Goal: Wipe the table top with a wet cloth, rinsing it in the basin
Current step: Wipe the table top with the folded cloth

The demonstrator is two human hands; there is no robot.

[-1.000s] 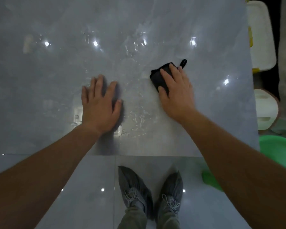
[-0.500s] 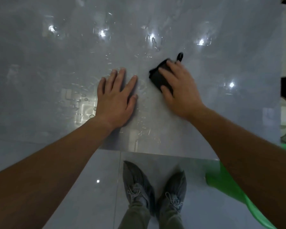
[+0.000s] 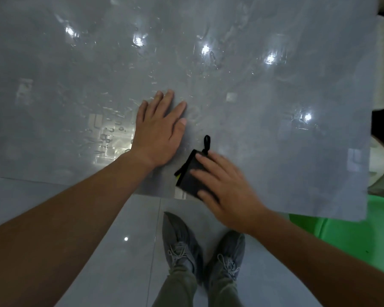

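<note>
A grey glossy table top (image 3: 275, 96) fills most of the view, streaked with water. My right hand (image 3: 228, 191) presses flat on a folded black cloth (image 3: 192, 173) at the table's near edge; a black loop sticks out from the cloth's far corner. My left hand (image 3: 160, 129) lies flat with fingers spread on the wet surface, just left of the cloth and apart from it. A green basin (image 3: 350, 235) stands on the floor under the table's near right corner, partly hidden by my right forearm.
White stools (image 3: 380, 69) stand past the table's right edge. My two grey shoes (image 3: 204, 251) are on the tiled floor below the near edge. Water drops pool left of my left hand.
My right hand has dragged the cloth toward me, from the middle of the table to its near edge. The left hand stays planted; the view has shifted left.
</note>
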